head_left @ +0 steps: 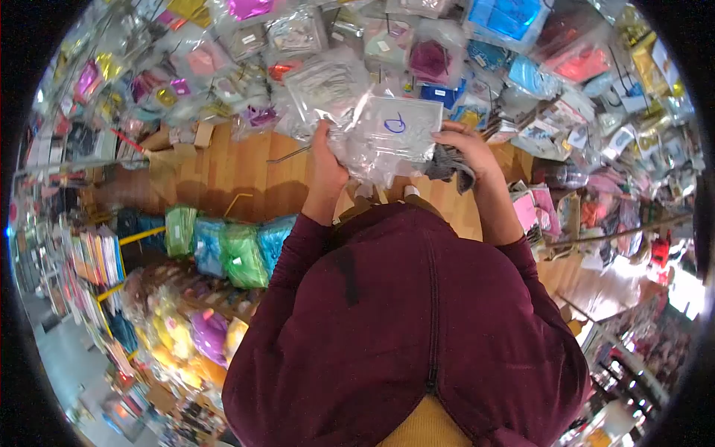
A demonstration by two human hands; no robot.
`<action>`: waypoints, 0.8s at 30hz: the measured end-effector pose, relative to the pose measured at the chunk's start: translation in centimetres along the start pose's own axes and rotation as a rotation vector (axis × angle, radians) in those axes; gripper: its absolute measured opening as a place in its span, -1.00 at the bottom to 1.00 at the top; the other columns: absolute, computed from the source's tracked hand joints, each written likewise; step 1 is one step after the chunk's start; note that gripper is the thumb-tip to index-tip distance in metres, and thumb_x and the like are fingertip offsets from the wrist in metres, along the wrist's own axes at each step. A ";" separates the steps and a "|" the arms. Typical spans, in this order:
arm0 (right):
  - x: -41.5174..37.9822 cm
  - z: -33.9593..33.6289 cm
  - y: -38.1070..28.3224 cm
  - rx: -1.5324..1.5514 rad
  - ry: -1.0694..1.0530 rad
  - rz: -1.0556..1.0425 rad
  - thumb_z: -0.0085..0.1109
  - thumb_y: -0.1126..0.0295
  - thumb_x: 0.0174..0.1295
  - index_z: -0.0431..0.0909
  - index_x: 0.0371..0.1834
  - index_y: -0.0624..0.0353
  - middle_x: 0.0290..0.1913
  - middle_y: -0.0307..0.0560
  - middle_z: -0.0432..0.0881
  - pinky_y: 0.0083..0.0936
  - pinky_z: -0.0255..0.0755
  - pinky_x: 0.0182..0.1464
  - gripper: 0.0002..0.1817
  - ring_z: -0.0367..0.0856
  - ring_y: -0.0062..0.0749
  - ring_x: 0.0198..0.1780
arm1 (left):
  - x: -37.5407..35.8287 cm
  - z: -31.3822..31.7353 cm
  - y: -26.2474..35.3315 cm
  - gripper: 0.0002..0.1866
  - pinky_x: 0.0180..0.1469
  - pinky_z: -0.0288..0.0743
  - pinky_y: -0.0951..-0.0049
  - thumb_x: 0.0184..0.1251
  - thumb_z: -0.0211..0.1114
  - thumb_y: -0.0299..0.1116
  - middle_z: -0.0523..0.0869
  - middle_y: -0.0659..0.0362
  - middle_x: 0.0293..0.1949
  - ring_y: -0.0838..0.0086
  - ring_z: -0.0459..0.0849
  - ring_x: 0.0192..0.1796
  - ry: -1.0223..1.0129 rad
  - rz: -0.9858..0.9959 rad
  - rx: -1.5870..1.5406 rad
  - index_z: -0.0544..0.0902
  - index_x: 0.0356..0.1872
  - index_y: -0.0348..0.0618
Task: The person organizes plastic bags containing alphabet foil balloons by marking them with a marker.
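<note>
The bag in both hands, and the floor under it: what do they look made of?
The bag, held by the left hand and right hand, looks like thin clear plastic film: glossy, crinkled, see-through, with a blue mark on a white insert. The floor looks like warm-toned wood planks, with visible seams.

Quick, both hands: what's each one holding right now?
Left hand: closed on the clear plastic bags.
Right hand: gripping the same bags, with a grey cloth under it.

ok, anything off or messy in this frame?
Nothing damaged. Both hands, left hand and right hand, hold a stack of clear plastic bags; the top one bears a blue pen mark. More packets lie heaped loosely on the wooden floor.
</note>
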State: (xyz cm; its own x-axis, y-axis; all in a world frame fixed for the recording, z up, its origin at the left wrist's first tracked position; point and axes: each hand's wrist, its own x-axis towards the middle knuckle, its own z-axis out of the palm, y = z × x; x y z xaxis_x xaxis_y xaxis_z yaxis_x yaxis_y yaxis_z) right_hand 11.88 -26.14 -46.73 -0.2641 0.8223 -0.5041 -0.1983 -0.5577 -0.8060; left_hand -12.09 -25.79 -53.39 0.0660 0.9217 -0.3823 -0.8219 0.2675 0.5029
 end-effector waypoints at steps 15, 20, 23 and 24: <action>2.3 3.9 -4.7 0.307 -0.311 -0.066 0.03 0.45 0.07 0.50 -0.38 0.31 -0.42 -0.10 0.56 -0.56 0.42 -0.28 -0.86 0.52 -0.46 -0.40 | -5.5 1.5 -4.9 -0.51 -0.09 0.37 0.39 -0.02 0.27 -0.17 0.56 0.13 -0.21 0.44 0.48 -0.14 -0.124 -0.109 1.099 0.49 -0.11 -0.32; 3.1 2.9 -2.7 -0.240 -0.066 -0.668 -0.03 0.48 0.11 0.50 -0.35 0.28 -0.35 -0.05 0.56 -0.55 0.39 -0.22 -0.86 0.52 -0.44 -0.31 | -6.0 3.0 -8.3 -0.50 -0.09 0.37 0.49 0.21 0.08 -0.08 0.52 0.16 -0.10 0.50 0.48 -0.11 0.163 0.055 0.708 0.40 0.03 -0.26; 1.5 3.2 -1.4 -0.603 -0.097 -1.148 -0.01 0.39 0.10 0.46 -0.20 0.20 -0.11 0.03 0.48 -0.40 0.29 0.00 -0.79 0.44 -0.21 -0.07 | -5.4 1.6 -9.0 -0.51 -0.05 0.37 0.43 0.26 -0.03 -0.07 0.51 0.13 -0.08 0.44 0.48 -0.06 0.217 -0.014 0.351 0.34 0.07 -0.23; 1.1 3.4 -0.4 -0.929 -0.208 -1.209 0.01 0.34 0.08 0.43 -0.13 0.17 -0.02 0.04 0.43 -0.31 0.22 0.06 -0.71 0.37 -0.11 0.00 | -5.9 2.4 -8.9 -0.55 -0.10 0.40 0.44 0.25 -0.02 -0.09 0.52 0.14 -0.13 0.47 0.49 -0.11 0.164 0.018 0.254 0.37 0.02 -0.22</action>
State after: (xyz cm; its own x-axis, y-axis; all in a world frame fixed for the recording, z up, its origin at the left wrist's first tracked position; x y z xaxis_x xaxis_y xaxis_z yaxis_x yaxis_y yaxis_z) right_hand 8.46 -25.35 -45.92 -0.5223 0.6433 0.5597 0.2348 0.7395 -0.6308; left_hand -3.83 -32.89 -53.75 -0.0562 0.8748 -0.4811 -0.6527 0.3325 0.6807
